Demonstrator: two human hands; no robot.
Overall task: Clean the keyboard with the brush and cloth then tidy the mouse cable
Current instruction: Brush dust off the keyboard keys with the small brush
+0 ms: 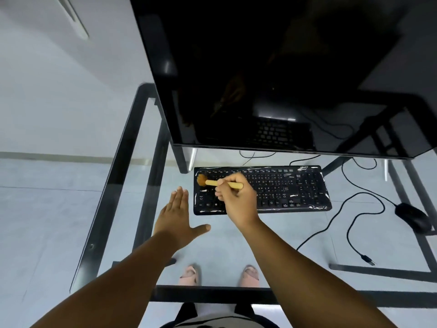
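A black keyboard [283, 189] lies on the glass desk [272, 237] under the monitor. My right hand [236, 195] grips the pale wooden handle of a small brush [210, 182], whose brown bristles touch the keyboard's upper left keys. My left hand [176, 217] lies flat with straight fingers on the glass just left of the keyboard. At the right sits a black mouse [412, 217]; its cable [354, 223] loops loosely over the desk and ends in a free USB plug [367, 259]. No cloth is in view.
A large dark monitor [272, 74] overhangs the back of the desk close above the keyboard. The desk's black frame [113, 185] runs along the left and front edges. My feet in pink sandals [189, 274] show through the glass.
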